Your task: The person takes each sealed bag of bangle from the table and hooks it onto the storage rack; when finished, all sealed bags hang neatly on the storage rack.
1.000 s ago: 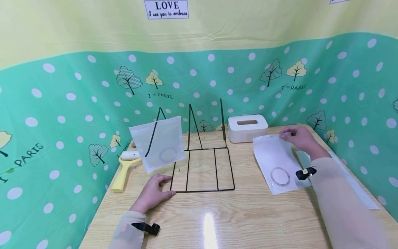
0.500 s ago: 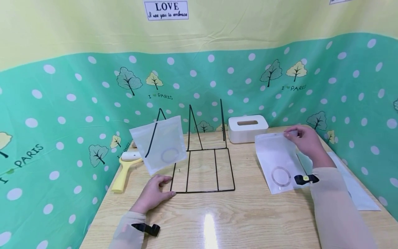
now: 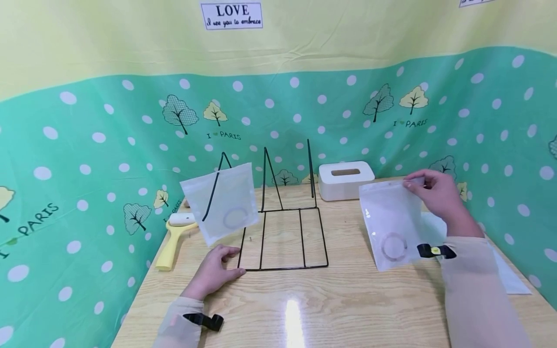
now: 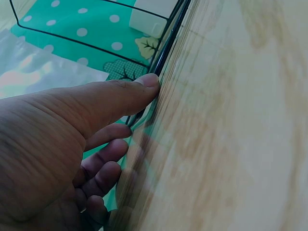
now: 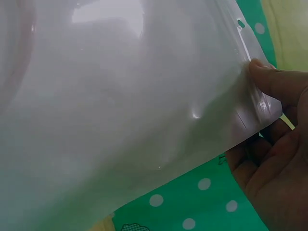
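Observation:
My right hand [image 3: 439, 195] pinches a translucent white zip bag [image 3: 383, 217] by its top right corner, thumb on the front face. A ring shape [image 3: 393, 246] shows low in the bag. In the right wrist view the zip bag [image 5: 125, 106] fills most of the picture, and a small hang hole shows near its top edge. My left hand [image 3: 213, 270] holds the near left corner of a black wire rack [image 3: 283, 268]; its thumb lies along the wire in the left wrist view. A second zip bag [image 3: 222, 203] with a ring shape leans tilted in the rack's left divider.
A yellow-handled lint roller [image 3: 171, 246] lies left of the rack. A white tissue box [image 3: 346, 181] stands behind it to the right. More pale bags [image 3: 511, 275] lie under my right forearm. A dotted green curtain [image 3: 87, 169] surrounds the wooden table [image 3: 348, 309].
My right hand has moved up and slightly right, raising the zip bag off the pale bags at the right. The left hand and the rack have stayed in place.

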### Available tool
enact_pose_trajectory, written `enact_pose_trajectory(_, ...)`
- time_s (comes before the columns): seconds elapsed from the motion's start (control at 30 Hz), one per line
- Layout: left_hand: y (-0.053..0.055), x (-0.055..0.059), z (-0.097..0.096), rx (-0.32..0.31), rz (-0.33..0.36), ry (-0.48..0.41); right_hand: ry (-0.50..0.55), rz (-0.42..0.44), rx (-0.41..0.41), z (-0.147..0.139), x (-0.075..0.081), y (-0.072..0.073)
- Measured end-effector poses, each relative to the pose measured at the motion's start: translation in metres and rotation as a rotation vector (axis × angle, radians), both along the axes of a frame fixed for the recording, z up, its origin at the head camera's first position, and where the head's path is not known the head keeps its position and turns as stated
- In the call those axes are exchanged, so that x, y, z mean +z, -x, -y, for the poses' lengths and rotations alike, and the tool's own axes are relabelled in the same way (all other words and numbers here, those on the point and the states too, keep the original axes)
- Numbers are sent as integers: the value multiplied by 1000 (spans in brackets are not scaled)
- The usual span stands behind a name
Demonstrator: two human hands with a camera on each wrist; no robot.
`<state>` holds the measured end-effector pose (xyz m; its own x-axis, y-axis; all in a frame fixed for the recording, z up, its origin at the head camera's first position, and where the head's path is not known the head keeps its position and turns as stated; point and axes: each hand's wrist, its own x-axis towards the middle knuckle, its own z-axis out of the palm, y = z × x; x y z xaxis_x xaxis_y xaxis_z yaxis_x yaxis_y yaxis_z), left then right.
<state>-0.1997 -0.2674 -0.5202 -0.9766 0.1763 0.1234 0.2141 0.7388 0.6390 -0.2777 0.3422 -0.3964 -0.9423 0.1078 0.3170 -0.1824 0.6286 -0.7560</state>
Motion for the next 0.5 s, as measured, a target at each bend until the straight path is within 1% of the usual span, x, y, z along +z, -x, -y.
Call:
enact_pose_trajectory(0.17,0,-1,0,-9,-2,-4,12,-76,37,3,14,-14)
enact_pose_trajectory(0.3,1,-2,1,-10,3,-10,35,-101,52,8,25,-24)
enact_pose_trajectory(0.5,2,-4,2,-6,-2,-11,63,-133,85,15,34,-30)
